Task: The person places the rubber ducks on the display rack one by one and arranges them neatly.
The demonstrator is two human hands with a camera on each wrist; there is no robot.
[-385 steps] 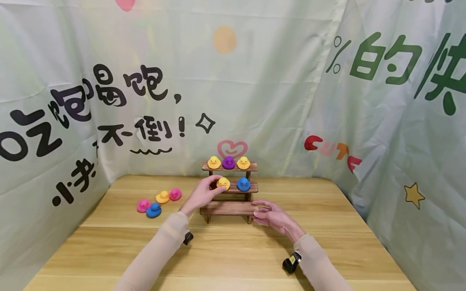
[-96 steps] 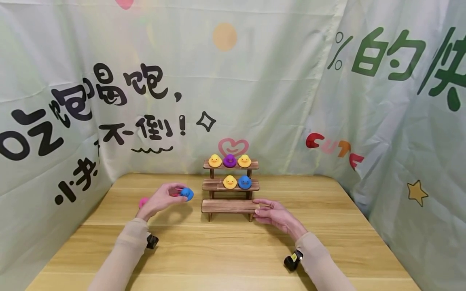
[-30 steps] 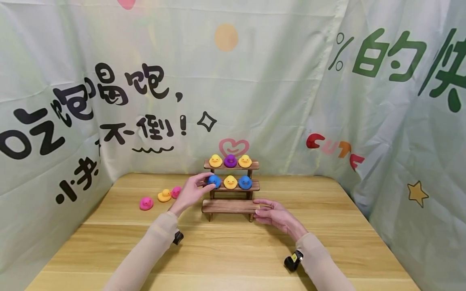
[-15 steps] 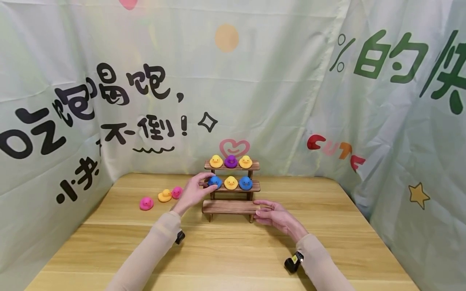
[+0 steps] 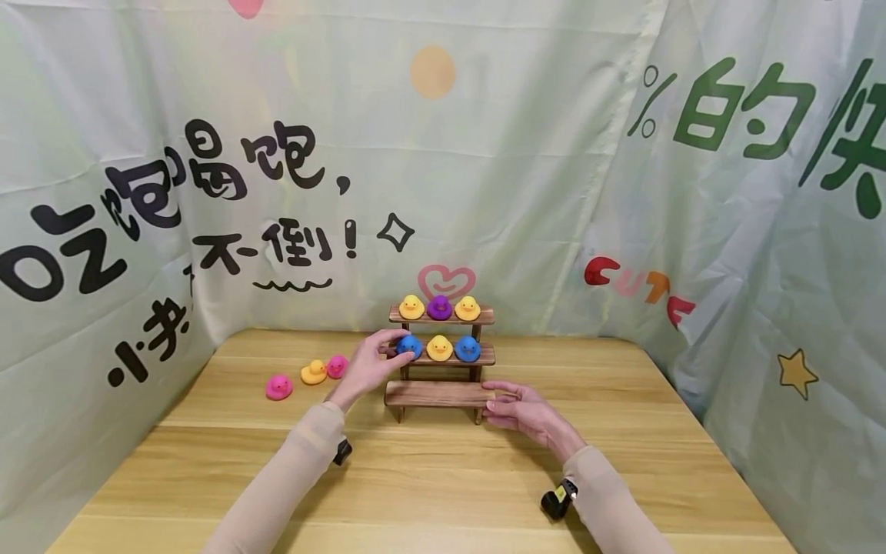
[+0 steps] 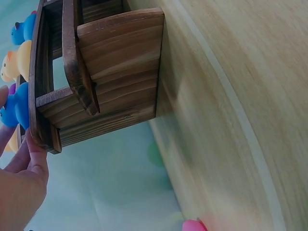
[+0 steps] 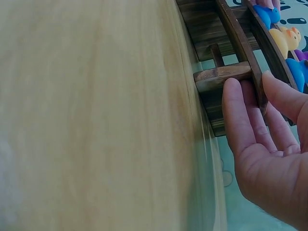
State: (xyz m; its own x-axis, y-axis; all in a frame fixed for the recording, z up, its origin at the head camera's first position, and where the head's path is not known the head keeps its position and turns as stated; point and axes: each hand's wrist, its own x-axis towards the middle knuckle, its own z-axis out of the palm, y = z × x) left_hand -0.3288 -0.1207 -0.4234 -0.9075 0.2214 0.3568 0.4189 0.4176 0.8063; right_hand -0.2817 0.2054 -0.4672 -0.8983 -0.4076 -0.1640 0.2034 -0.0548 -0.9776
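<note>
My left hand [image 5: 368, 366] pinches a blue rubber duck [image 5: 410, 348] at the left end of the middle tier of a three-tier wooden display stand [image 5: 438, 395]. In the left wrist view, the thumb is partly cut off by the frame edge and the fingers reach the tier's end. Beside that duck sit a yellow duck [image 5: 439, 348] and a second blue duck [image 5: 468, 349]. My right hand [image 5: 527, 414] grips the right end of the bottom tier; in the right wrist view the thumb lies on the tier's upper face, fingers underneath.
The top tier bears a yellow duck [image 5: 411, 307], a purple duck [image 5: 439, 308] and another yellow one. Left on the wooden table [image 5: 443, 485] lie a pink duck [image 5: 279, 388], a yellow-orange duck [image 5: 314, 372] and a second pink duck [image 5: 337, 367]. Printed cloth [image 5: 512, 192] surrounds the table.
The left hand moved a yellow duck to the middle of the middle tier, then brought the blue duck from the table to its left end. The right hand stayed at the stand.
</note>
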